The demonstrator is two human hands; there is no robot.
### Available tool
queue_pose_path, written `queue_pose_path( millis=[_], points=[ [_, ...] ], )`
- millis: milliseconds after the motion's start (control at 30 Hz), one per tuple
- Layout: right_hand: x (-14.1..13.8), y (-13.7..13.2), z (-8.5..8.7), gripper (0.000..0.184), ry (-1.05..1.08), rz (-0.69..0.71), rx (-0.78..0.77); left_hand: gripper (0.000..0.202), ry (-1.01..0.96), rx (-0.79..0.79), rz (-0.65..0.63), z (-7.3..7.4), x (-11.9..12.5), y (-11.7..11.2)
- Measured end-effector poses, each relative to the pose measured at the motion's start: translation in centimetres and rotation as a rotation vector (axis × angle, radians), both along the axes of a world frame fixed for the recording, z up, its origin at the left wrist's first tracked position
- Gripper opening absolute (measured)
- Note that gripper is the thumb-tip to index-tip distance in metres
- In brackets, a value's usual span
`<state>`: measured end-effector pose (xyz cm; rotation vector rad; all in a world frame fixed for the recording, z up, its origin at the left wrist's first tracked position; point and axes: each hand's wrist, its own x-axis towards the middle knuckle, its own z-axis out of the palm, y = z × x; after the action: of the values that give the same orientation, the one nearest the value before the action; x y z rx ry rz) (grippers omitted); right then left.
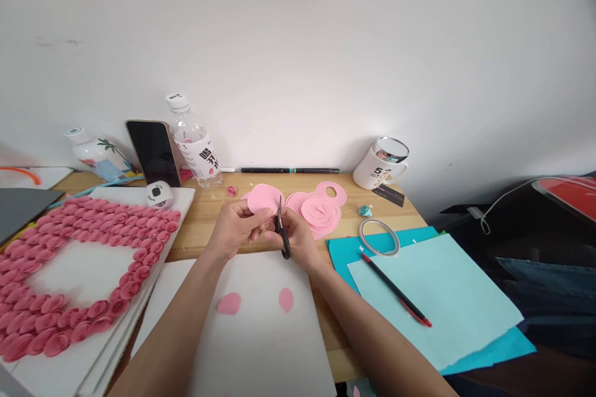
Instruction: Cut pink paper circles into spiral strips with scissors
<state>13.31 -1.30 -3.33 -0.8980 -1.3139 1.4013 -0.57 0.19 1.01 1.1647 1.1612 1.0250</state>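
Observation:
My left hand [237,226] pinches a round pink paper disc [263,198], held upright over the wooden table [205,214]. My right hand [298,237] grips small black-handled scissors [281,231], whose blades point up into the disc's right edge. Both hands meet above a white sheet [261,341]. Two small pink petal cut-outs [229,303] lie on that sheet below the hands. A pile of pink spiral-cut discs [320,211] lies just right of the scissors.
A white board with rolled pink paper roses [69,273] lies at left. Behind stand a phone [153,152], two bottles [193,142], markers and a white mug [379,167]. At right: blue paper sheets [433,298], a tape ring [379,237], a red-tipped pen [395,290].

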Motion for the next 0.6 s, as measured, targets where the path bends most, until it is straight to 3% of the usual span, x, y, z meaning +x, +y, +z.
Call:
queue_pose_path(
  millis=[600],
  points=[
    [-0.07,-0.17,0.95,0.044,0.019,0.014,-0.038,0.018,-0.015,0.038,0.002,-0.23,-0.31,0.17]
  ],
)
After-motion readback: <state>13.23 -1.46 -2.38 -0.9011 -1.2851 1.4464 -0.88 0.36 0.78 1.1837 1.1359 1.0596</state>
